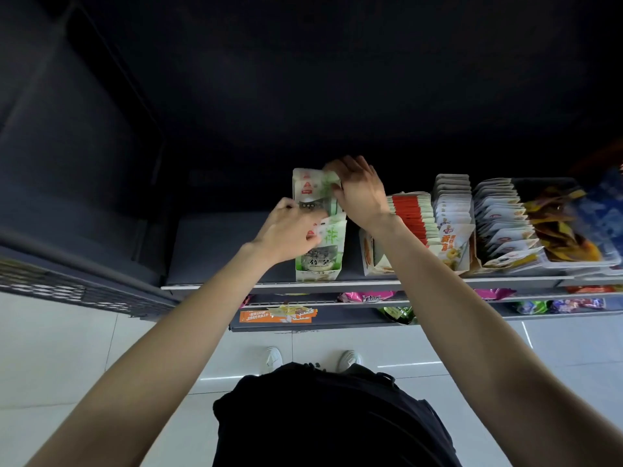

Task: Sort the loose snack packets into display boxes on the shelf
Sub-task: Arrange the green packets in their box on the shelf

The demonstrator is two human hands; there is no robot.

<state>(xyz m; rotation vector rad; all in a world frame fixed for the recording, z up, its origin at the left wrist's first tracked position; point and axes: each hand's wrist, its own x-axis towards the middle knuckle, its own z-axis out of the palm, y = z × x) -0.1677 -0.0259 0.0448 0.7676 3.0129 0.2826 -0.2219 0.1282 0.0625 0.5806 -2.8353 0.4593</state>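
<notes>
Our forearms reach up over our dark shirt (323, 416). Our left hand (286, 234) pinches green packets (328, 235) in the green box (318, 264) on the shelf (371, 284); our right hand (359, 190) curls round rear packets, likely squaring them upright.

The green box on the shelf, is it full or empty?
Partly full. The green box holds green packets in a row; both hands, left and right, are handling them.

At frame centre, the left hand (290, 230) and right hand (357, 190) hold green-white snack packets (317, 193) in a green display box (320, 261) on the shelf (215, 244); more filled boxes (455, 230) stand right.
</notes>
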